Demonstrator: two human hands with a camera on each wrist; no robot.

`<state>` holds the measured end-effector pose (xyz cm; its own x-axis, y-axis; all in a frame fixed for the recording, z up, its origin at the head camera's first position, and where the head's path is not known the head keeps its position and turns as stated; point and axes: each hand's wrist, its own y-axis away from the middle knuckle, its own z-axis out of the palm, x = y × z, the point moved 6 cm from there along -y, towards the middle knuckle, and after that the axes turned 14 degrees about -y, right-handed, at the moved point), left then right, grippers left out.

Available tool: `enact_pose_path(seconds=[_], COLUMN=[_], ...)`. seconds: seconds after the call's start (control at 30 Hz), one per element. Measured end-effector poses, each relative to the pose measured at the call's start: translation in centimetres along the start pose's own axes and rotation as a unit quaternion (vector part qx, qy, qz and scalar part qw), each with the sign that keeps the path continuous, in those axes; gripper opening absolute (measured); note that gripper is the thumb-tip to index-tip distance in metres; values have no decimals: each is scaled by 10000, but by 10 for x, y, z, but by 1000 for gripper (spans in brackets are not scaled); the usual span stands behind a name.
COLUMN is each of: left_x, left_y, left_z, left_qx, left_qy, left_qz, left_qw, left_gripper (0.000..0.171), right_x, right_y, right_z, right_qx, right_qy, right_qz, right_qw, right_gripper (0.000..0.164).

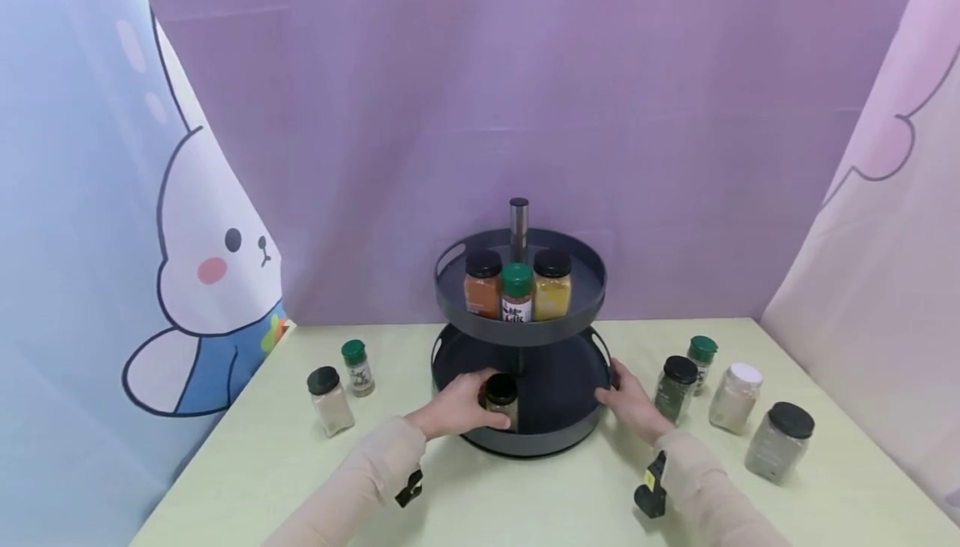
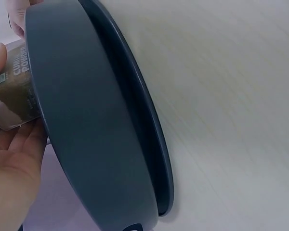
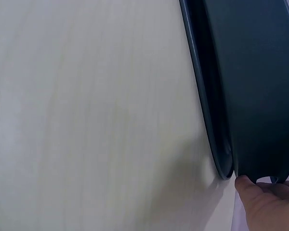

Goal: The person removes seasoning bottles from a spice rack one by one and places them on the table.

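Note:
My left hand (image 1: 467,403) holds a spice jar (image 1: 502,401) with a black lid between thumb and fingers, at the front left of the lower tier. In the left wrist view the jar's label reads cumin powder (image 2: 17,82). A dark grey two-tier turntable rack (image 1: 522,445) with a metal post stands on the table. My right hand (image 1: 632,398) grips the lower tier's right rim beside a handle cutout; in the right wrist view the thumb presses the rim's outer side. On the upper tier are an orange-brown jar (image 1: 482,287), a green-capped bottle (image 1: 517,293) and a yellow jar (image 1: 552,284).
On the table's left are a black-lidded jar (image 1: 331,403) and a green-capped bottle (image 1: 359,369). At right are a dark green jar (image 1: 675,390), another green-capped bottle (image 1: 702,357), a white-lidded jar (image 1: 736,401) and a large black-lidded jar (image 1: 780,444). A purple curtain (image 1: 600,113) hangs behind.

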<state>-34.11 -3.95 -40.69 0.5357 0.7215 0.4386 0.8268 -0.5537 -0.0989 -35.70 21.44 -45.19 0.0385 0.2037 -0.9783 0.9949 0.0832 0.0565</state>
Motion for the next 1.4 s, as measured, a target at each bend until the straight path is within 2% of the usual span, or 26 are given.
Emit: enact_pose_path(seconds=[0.13, 0.3, 0.67, 0.97, 1.17, 1.4], left_x=[1, -1, 2, -8, -13, -19], left_y=[1, 0, 0, 9, 21, 34], left_z=[-2, -6, -33, -46, -51, -58], left_qx=[4, 50, 388, 514, 571, 875], left_qy=[145, 181, 432, 918, 815, 650], left_qz=[87, 82, 169, -220, -457, -517], left_qw=[9999, 9998, 9982, 9942, 9940, 9927], left_gripper=[45, 42, 44, 61, 64, 54], right_x=[-3, -3, -5, -4, 1, 0], right_y=[-1, -4, -7, -6, -2, 0], right_z=[1, 1, 1, 5, 6, 1], right_qx=[11, 0, -56, -23, -4, -24], right_qy=[107, 156, 184, 132, 74, 76], right_qz=[-124, -47, -47, -56, -12, -63], right_qw=[9999, 9999, 9998, 9999, 10000, 9999], right_gripper=[72, 72, 72, 71, 71, 71])
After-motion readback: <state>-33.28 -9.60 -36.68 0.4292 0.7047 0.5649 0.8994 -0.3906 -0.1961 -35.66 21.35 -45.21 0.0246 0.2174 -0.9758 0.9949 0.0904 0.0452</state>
